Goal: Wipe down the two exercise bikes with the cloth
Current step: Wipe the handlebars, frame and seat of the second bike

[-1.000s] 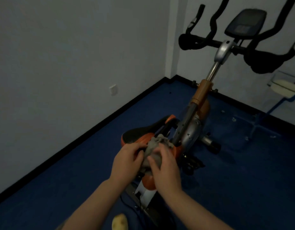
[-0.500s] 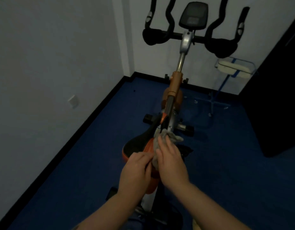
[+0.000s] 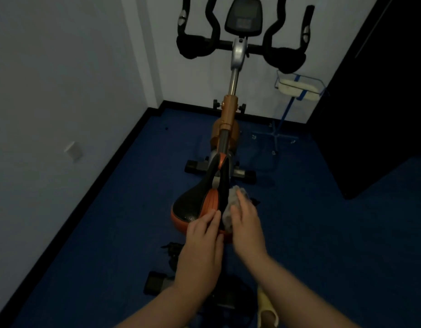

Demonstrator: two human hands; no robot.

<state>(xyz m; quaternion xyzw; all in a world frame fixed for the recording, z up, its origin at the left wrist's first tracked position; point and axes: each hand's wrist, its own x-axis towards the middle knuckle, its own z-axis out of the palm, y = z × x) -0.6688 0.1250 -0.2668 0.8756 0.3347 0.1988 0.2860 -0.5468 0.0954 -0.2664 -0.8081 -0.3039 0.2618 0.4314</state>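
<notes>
I can count only one exercise bike (image 3: 228, 129) in front of me, seen from behind its saddle (image 3: 200, 204), with one grey cloth (image 3: 230, 209) and my two bare hands on it. My right hand (image 3: 246, 223) lies nearly flat, fingers extended, pressing the crumpled, fuzzy cloth against the right side of the saddle near its back; it covers the cloth rather than closing round it. My left hand (image 3: 201, 242) rests at the saddle's rear edge with the fingers loosely curled, and in this dim light I cannot tell whether it grips the saddle or merely touches it. The saddle is a rounded wedge, black and finely textured on top with smooth orange panels and a dark groove down the middle. Ahead, an orange sleeve and a shiny metal post rise to one black console (image 3: 243, 16) between curved black handlebars (image 3: 195, 46) with two padded rests. To the right, by the wall, stands one thin blue wire stand (image 3: 286, 107) holding a pale, flat object. One white wall plate (image 3: 73, 150) sits on the left wall, and the floor (image 3: 323, 233) is deep blue carpet.
</notes>
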